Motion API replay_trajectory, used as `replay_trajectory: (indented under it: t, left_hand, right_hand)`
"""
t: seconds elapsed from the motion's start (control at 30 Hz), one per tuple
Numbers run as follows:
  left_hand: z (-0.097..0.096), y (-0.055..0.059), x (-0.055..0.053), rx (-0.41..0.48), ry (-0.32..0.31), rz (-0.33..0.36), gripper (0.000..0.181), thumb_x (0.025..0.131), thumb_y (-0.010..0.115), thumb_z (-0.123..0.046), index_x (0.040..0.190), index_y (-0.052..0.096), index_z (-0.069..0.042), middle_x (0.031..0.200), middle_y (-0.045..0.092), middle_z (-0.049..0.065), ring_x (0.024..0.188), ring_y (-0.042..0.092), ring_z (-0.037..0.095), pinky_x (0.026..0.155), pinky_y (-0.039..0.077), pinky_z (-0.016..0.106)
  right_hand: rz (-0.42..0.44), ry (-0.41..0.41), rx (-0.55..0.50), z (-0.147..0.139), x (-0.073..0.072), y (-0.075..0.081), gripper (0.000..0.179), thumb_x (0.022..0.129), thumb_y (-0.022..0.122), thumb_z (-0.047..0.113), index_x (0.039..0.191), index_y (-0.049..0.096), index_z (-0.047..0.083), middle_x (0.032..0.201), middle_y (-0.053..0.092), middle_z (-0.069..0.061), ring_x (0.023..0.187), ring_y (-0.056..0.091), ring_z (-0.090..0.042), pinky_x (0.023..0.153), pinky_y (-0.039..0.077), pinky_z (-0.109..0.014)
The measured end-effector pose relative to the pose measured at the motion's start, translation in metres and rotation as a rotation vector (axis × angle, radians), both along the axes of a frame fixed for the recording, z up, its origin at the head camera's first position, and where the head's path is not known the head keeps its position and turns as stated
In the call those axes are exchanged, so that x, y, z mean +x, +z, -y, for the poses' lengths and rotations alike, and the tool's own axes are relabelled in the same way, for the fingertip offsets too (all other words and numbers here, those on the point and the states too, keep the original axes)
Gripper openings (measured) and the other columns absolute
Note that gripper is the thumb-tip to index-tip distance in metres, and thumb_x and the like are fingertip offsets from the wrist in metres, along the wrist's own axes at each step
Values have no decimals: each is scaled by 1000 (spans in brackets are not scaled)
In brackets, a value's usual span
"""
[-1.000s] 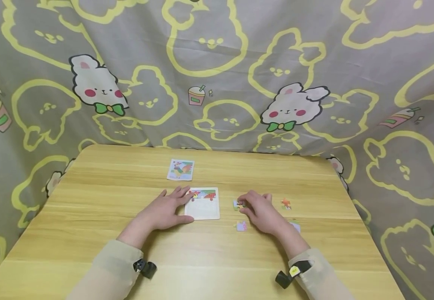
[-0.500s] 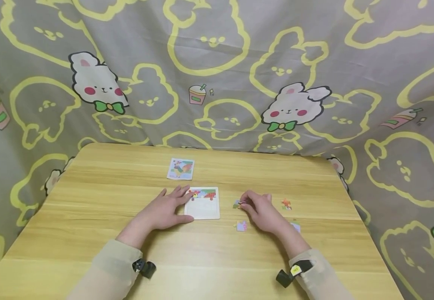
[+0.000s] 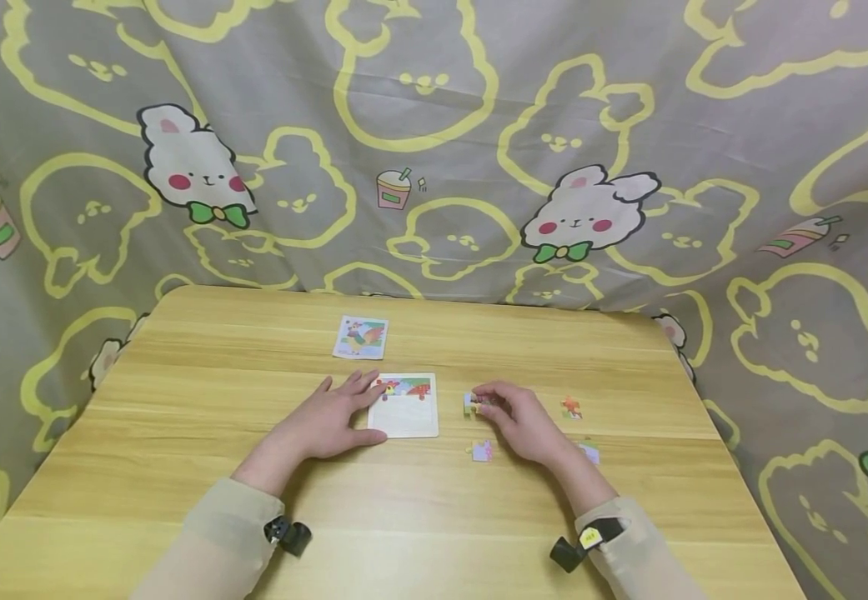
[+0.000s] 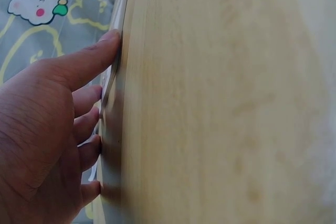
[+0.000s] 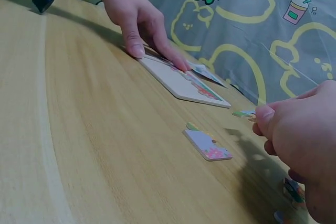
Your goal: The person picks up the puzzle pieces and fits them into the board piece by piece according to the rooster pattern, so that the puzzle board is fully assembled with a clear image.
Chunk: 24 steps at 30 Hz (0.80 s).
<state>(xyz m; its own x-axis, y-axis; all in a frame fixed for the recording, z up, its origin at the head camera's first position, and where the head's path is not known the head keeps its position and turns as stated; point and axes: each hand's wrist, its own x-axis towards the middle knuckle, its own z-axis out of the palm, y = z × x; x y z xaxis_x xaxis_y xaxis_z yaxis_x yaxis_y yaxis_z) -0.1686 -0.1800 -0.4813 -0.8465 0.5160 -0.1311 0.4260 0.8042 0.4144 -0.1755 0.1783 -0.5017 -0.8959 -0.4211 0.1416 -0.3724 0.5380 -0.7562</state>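
My left hand (image 3: 332,421) rests at the left side of a white puzzle board (image 3: 407,421), fingers spread and touching its edge. A strip of red, green and blue pieces fills the board's top row; the lower part is bare white. In the left wrist view, the thumb of my left hand (image 4: 58,108) lies against the board's edge. Right of the board, my right hand (image 3: 524,421) pinches a puzzle piece (image 3: 469,405) between thumb and fingers. The right wrist view shows this piece (image 5: 242,113) held above the table, its far part hidden by the fingers.
A lavender-and-pink puzzle piece (image 3: 481,451) lies below the right hand. An orange piece (image 3: 571,407) is to its right, and another (image 3: 589,453) is partly covered by the right forearm. Behind the board lies a rooster picture card (image 3: 361,337). A patterned curtain (image 3: 434,167) borders the table.
The pinched puzzle piece tilted and turned in my right fingers, then came back flatter to view. My right hand shifted slightly left. The left hand has stayed on the board.
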Motion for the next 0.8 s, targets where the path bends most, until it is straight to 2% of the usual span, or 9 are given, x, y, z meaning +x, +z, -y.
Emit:
replay_trajectory:
  t: [0.3, 0.53, 0.8]
  left_hand:
    - [1, 0, 0, 1, -5, -4, 87, 97, 67, -63, 163, 42, -13, 173, 26, 8, 159, 21, 35, 124, 11, 68]
    - [1, -2, -2, -4, -6, 1, 88, 97, 67, -64, 164, 42, -14, 174, 26, 7, 159, 21, 35, 124, 11, 67]
    - [2, -2, -2, -4, -8, 0, 88, 97, 67, -64, 164, 41, -14, 173, 26, 7, 159, 22, 35, 124, 11, 67]
  right_hand:
    - [31, 12, -18, 0, 0, 2, 31, 98, 77, 8, 128, 69, 9, 91, 63, 3, 82, 58, -17, 72, 52, -29]
    - [31, 32, -32, 5, 0, 4, 30, 97, 77, 5, 126, 68, 9, 90, 62, 3, 80, 57, -17, 70, 50, -29]
    - [64, 67, -48, 29, 0, 7, 31, 100, 73, 5, 129, 66, 9, 91, 60, 2, 80, 55, -17, 68, 49, -28]
